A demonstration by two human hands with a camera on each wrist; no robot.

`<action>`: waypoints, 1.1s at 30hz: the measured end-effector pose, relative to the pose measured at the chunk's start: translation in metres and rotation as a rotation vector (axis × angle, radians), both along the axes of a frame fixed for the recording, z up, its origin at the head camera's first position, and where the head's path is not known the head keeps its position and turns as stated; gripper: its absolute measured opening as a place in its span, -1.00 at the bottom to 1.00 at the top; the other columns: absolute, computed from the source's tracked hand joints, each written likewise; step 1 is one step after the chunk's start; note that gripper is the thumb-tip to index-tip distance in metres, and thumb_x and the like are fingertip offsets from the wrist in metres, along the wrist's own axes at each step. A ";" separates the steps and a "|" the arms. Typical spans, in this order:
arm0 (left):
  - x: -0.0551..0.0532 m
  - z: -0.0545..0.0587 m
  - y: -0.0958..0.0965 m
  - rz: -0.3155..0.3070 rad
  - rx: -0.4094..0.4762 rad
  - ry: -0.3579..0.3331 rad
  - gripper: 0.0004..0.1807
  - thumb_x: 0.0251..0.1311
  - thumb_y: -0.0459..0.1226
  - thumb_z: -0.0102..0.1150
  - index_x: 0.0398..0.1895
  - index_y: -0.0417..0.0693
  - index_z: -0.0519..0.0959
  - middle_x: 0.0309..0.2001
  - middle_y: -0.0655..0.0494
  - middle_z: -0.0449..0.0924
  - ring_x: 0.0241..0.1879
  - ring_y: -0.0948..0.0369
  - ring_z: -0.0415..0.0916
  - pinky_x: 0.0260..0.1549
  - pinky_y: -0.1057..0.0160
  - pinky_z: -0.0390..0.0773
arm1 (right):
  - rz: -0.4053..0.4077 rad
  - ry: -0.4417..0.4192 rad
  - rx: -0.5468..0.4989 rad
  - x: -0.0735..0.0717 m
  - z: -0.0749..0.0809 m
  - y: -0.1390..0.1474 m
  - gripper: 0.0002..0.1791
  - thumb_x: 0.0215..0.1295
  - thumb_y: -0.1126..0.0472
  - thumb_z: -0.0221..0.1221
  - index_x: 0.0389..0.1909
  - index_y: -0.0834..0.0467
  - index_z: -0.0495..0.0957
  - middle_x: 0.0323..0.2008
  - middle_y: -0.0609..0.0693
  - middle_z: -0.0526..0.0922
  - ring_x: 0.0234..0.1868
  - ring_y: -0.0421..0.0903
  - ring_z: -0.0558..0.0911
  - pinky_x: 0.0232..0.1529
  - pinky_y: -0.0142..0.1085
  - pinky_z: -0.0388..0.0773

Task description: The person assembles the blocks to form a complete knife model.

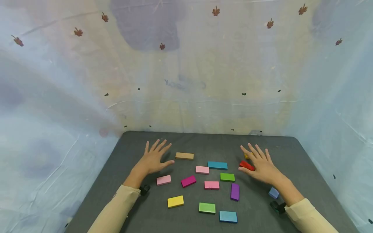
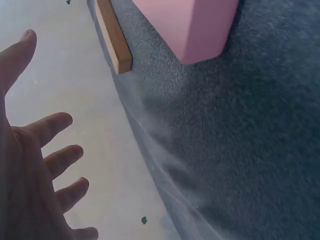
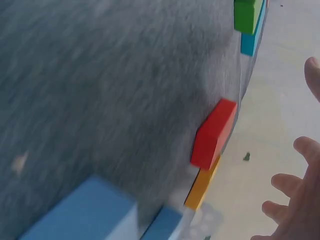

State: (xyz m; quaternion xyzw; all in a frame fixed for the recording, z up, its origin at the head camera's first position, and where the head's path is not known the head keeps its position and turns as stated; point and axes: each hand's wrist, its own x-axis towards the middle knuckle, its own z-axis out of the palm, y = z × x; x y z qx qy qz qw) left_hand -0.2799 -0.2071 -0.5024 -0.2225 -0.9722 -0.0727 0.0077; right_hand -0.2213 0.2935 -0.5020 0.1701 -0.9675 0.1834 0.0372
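Observation:
My left hand [image 1: 150, 160] hovers over the left side of the dark table, fingers spread and holding nothing. Nearest to it are a tan wooden block [image 1: 185, 156] and a pink block [image 1: 163, 180]. Over the right side hangs my right hand [image 1: 261, 167], also spread and without anything in it. Partly covered by its thumb and fingers are a red block [image 1: 247, 165] and an orange-yellow block [image 1: 248, 155]. A light blue block [image 1: 273, 193] lies beneath the right wrist; the right wrist view shows a second blue block [image 3: 163, 223] close by.
Between the hands lie several blocks, among them teal [image 1: 217, 165], magenta [image 1: 188, 181], green [image 1: 227, 177] and purple [image 1: 234, 192]. Nearer the front are yellow [image 1: 175, 201], green [image 1: 207, 208] and blue [image 1: 228, 216] blocks. Pale sheeting [image 1: 186, 77] surrounds the table's back and sides.

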 end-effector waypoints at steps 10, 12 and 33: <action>-0.019 -0.006 0.011 -0.019 -0.006 -0.078 0.00 0.43 0.42 0.06 0.77 0.20 0.09 0.74 -0.04 -0.05 0.70 -0.21 -0.18 0.50 -0.49 -0.36 | 0.072 -0.021 0.002 -0.016 -0.006 -0.025 0.05 0.39 -0.37 0.31 0.74 -0.06 0.11 0.71 0.29 -0.01 0.69 0.43 -0.10 0.53 0.46 -0.33; -0.022 -0.008 0.013 -0.029 0.000 -0.093 0.00 0.43 0.41 0.07 0.76 0.17 0.10 0.74 -0.04 -0.04 0.70 -0.22 -0.15 0.51 -0.49 -0.34 | 0.084 -0.024 0.003 -0.018 -0.007 -0.030 0.06 0.38 -0.37 0.32 0.74 -0.05 0.11 0.70 0.30 0.00 0.68 0.43 -0.09 0.53 0.48 -0.30; -0.049 -0.020 0.033 -0.152 0.087 -0.171 -0.19 0.41 0.13 0.38 0.62 0.11 0.39 0.56 -0.03 0.36 0.56 -0.14 0.27 0.49 -0.28 0.23 | 0.201 -0.125 -0.080 -0.035 -0.020 -0.063 -0.14 0.42 -0.16 0.40 0.60 0.10 0.37 0.49 0.26 0.43 0.48 0.33 0.40 0.38 0.38 0.35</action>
